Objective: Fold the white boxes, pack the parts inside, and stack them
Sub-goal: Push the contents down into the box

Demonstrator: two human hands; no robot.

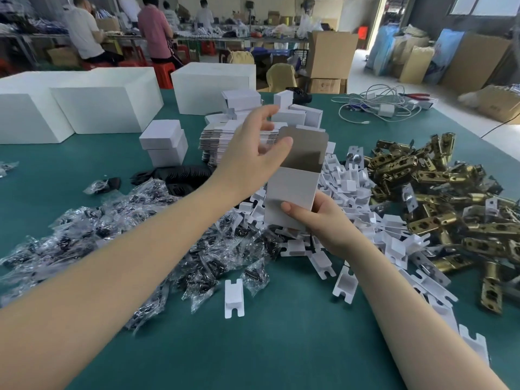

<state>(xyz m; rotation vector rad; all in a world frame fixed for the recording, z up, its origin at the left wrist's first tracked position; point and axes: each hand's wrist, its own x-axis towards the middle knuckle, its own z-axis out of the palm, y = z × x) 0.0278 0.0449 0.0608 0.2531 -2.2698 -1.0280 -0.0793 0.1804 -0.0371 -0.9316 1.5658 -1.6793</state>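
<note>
A small white box stands upright above the table, its grey-lined top flap raised open. My right hand grips its lower part, thumb across the front face. My left hand is at the box's open top, thumb against the flap's inner side, fingers spread above. Behind the box lies a stack of flat unfolded boxes. Two closed small boxes sit stacked to the left. Brass latch parts are heaped at the right, white card inserts in the middle, bagged black parts at the left.
Large white cartons stand along the far left of the green table. More folded small boxes are piled behind. Cables and a charger lie far right. People work at benches in the background.
</note>
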